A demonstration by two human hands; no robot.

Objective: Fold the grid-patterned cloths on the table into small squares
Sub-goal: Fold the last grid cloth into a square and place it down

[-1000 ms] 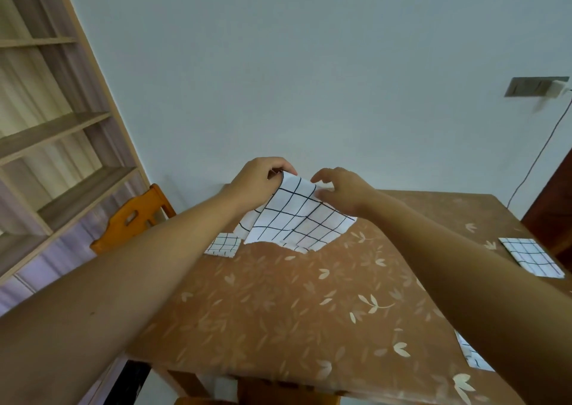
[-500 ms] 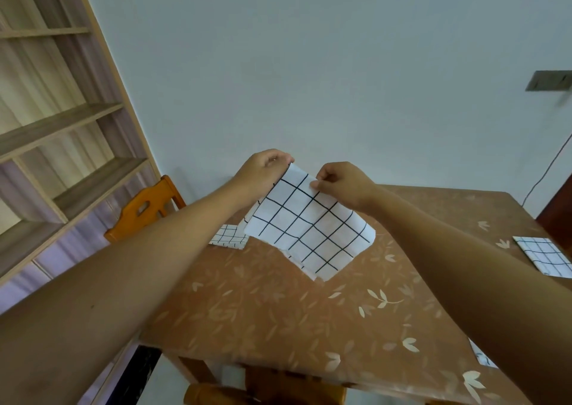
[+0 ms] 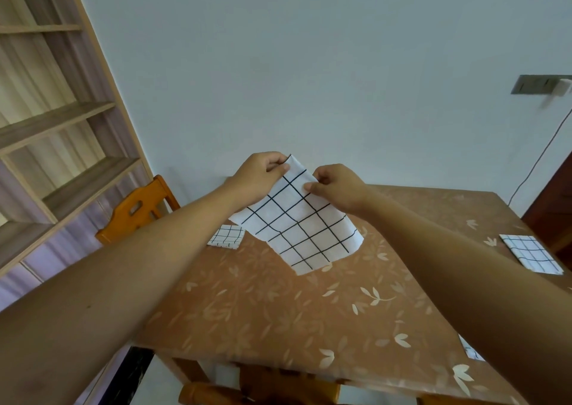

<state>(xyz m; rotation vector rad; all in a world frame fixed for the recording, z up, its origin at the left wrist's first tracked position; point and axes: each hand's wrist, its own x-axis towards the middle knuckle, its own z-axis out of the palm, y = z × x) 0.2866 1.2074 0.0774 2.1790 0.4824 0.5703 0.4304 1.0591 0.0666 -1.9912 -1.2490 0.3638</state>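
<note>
A white cloth with a black grid [image 3: 306,228] hangs in the air above the far middle of the table. My left hand [image 3: 258,174] pinches its top left corner, and my right hand [image 3: 335,184] pinches its top edge just to the right. The cloth's lower end dangles close to the tabletop. A small folded grid cloth [image 3: 226,236] lies flat at the far left. Another folded grid cloth [image 3: 530,253] lies near the right edge. A corner of a further grid cloth [image 3: 470,347] peeks out under my right forearm.
The table [image 3: 278,321] has a brown covering with a pale leaf print. An orange wooden chair [image 3: 137,211] stands at its far left side, and another chair back [image 3: 247,389] shows at the near edge. Wooden shelves [image 3: 55,144] fill the left wall.
Both hands have lifted the cloth off the table and drawn it towards me. It now hangs more open and lower in front of the hands.
</note>
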